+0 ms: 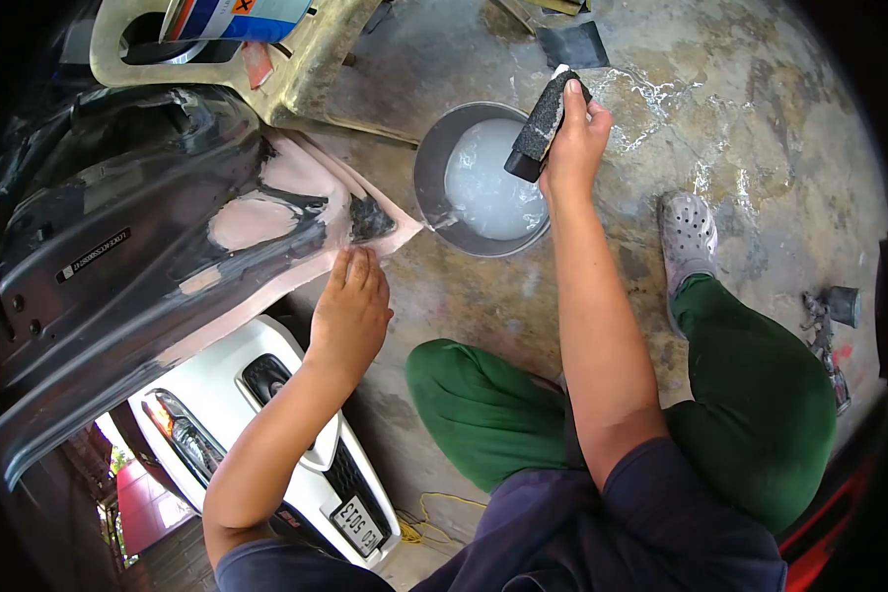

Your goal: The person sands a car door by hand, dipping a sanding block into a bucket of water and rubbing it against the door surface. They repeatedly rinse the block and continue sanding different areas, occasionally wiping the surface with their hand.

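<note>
Green trousers [760, 395] and grey clog [688, 232] nearest, crouched on wet concrete floor [760, 118]. Left hand [350, 311] flat, fingers open and together, pressing pinkish filler edge of black car panel [118, 247]. Right hand [574, 138] closed around dark sanding block [541, 126], thumb on one side, fingers wrapped on other, lower end sticking out below fingers, hanging over metal bowl [434, 168] of milky water. Judged best: wet block fully, keep panel braced, rub flat along filler. Farther: yellowish plastic chair [306, 69].
</note>
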`<action>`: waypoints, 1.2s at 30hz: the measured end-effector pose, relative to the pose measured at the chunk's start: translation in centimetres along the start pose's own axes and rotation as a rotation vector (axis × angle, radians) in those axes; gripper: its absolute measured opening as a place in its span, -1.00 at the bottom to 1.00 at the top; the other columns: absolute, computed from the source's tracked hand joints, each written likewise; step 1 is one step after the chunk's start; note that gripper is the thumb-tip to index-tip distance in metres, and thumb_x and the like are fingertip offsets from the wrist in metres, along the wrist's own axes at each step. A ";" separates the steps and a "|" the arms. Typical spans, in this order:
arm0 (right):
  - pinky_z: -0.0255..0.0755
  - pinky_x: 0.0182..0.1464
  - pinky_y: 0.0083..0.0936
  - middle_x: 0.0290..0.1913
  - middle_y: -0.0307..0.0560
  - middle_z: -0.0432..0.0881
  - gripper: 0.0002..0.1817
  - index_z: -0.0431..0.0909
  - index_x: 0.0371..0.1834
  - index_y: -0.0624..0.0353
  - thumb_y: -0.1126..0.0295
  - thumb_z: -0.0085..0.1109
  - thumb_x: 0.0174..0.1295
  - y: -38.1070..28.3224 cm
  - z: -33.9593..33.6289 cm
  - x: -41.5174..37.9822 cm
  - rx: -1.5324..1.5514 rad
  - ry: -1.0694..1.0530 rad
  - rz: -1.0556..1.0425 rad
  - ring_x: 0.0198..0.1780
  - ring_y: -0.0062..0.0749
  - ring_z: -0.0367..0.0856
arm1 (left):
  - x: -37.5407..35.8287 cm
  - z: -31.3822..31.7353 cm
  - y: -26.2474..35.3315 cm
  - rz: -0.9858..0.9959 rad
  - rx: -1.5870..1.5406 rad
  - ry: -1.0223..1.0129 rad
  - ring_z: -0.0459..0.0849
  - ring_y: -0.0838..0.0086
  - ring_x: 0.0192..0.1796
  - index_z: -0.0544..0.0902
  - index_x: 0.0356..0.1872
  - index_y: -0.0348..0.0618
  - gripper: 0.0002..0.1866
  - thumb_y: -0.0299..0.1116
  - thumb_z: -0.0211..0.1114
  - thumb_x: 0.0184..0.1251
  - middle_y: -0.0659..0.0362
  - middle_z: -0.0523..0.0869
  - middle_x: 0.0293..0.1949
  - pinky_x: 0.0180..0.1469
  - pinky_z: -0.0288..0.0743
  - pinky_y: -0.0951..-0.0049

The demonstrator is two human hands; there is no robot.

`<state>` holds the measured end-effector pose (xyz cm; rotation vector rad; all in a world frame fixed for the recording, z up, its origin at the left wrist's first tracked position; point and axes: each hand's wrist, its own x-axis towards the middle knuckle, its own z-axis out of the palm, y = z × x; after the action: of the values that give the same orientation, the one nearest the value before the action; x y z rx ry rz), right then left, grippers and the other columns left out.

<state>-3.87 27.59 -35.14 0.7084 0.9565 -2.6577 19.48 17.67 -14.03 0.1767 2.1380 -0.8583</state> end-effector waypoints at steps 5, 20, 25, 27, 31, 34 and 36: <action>0.58 -0.01 -0.45 0.02 0.15 0.61 -0.30 0.17 0.30 0.44 0.15 0.36 0.45 0.7 -0.5 0.5 -0.046 0.012 -0.020 -0.03 -0.37 0.64 | 3.2 1.9 3.1 -0.081 -0.079 -0.161 0.15 0.02 0.66 0.71 0.19 -0.28 -0.38 0.11 0.28 0.43 -0.20 0.29 0.59 0.70 -0.12 0.02; 0.58 -0.03 -0.47 0.00 0.10 0.61 -0.27 0.18 0.32 0.44 0.12 0.38 0.43 0.8 -0.6 0.0 -0.091 -0.032 -0.015 -0.06 -0.39 0.64 | 9.5 4.3 11.8 -0.508 -1.079 0.685 0.63 0.00 0.30 0.68 -0.14 -0.40 -0.77 -0.37 0.34 0.39 -0.33 0.63 0.21 0.31 0.53 0.09; 0.56 -0.13 -0.49 -0.09 0.02 0.62 -0.37 0.25 0.24 0.39 0.13 0.36 0.45 0.2 -0.1 -0.4 -0.152 -0.010 -0.016 -0.15 -0.47 0.63 | 10.6 5.8 13.0 -1.080 -2.047 0.744 0.61 0.34 -0.29 0.64 -0.30 -0.32 -0.56 -0.08 0.19 0.63 0.05 0.65 -0.34 -0.21 0.48 0.36; 0.53 -0.23 -0.53 -0.19 -0.13 0.61 -0.50 0.35 0.11 0.33 0.13 0.34 0.47 0.3 0.2 -0.5 -0.139 0.000 -0.042 -0.25 -0.55 0.59 | 10.9 6.3 12.0 -1.236 -2.273 0.686 0.53 0.44 -0.41 0.61 -0.37 -0.27 -0.45 0.05 0.09 0.68 0.14 0.59 -0.46 -0.31 0.40 0.42; 0.56 -0.13 -0.50 -0.03 0.11 0.63 -0.27 0.21 0.33 0.40 0.08 0.38 0.42 0.3 -0.2 -0.3 -0.201 -0.068 -0.020 -0.14 -0.43 0.64 | 11.6 7.0 10.4 -1.338 -2.239 0.723 0.44 0.50 -0.49 0.55 -0.47 -0.21 -0.33 0.19 -0.04 0.69 0.21 0.52 -0.55 -0.39 0.30 0.43; 0.56 -0.04 -0.36 -0.07 0.09 0.64 -0.21 0.33 0.27 0.38 -0.09 0.42 0.33 1.0 -0.5 -1.0 -0.541 -0.136 -0.087 -0.11 -0.29 0.65 | 11.9 7.5 10.4 -1.414 -2.171 0.635 0.41 0.49 -0.53 0.52 -0.53 -0.19 -0.31 0.21 -0.04 0.67 0.24 0.47 -0.60 -0.42 0.27 0.42; 0.52 0.13 -0.18 -0.04 0.19 0.67 -0.14 0.46 0.21 0.36 -0.24 0.44 0.20 -0.5 0.6 -3.6 -0.827 -0.324 -0.019 -0.01 -0.03 0.68 | 12.1 7.6 10.3 -1.418 -2.173 0.602 0.37 0.53 -0.56 0.51 -0.53 -0.16 -0.36 0.17 0.00 0.65 0.27 0.45 -0.61 -0.45 0.21 0.45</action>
<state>-1.15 27.78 -32.59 0.0748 1.7534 -1.9869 20.35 18.75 -31.56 -2.4322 2.1689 1.4484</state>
